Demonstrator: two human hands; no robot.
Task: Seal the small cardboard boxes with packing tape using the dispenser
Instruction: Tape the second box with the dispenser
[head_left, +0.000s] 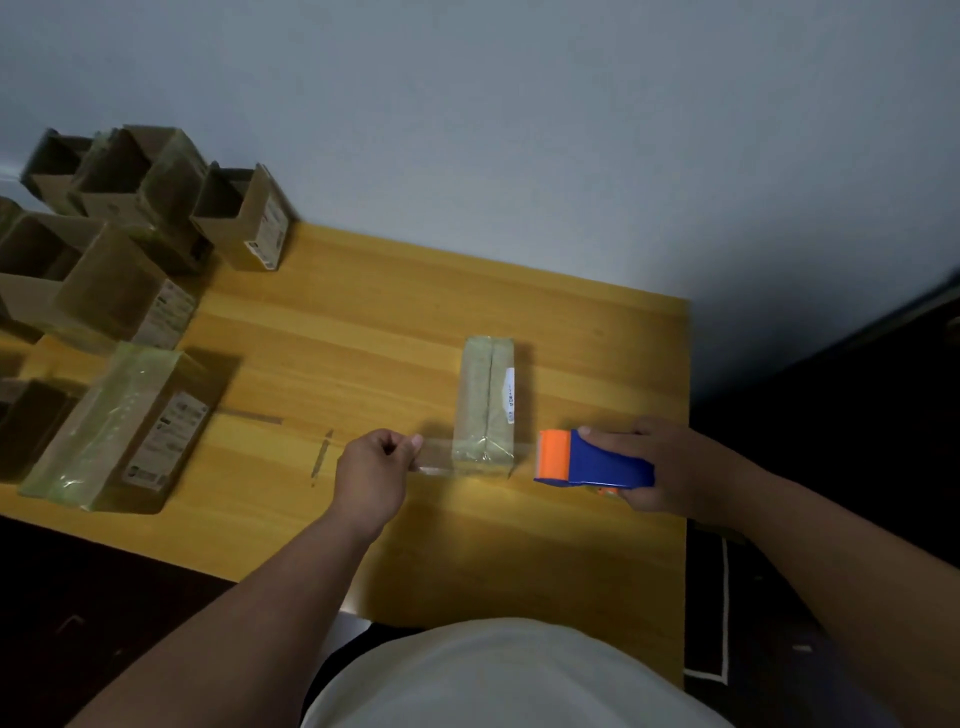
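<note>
Near the front edge of the wooden surface (571, 545) one small box (485, 405) lies with a clear tape strip (436, 460) stretched across its near end. The left hand (371, 467) pinches the strip's free end; the right hand (660, 467) grips the single blue-and-orange dispenser (592, 460). Slack or a tilt could probably wrinkle the tape or stick it to itself. One taped box (111, 426) lies left; roughly five open boxes (239, 218) crowd the far-left corner.

You are reaching both bare forearms up from the bottom of the frame; your left hand (371, 465) is pinching at center, your right hand (657, 467) is gripping at center right.
</note>
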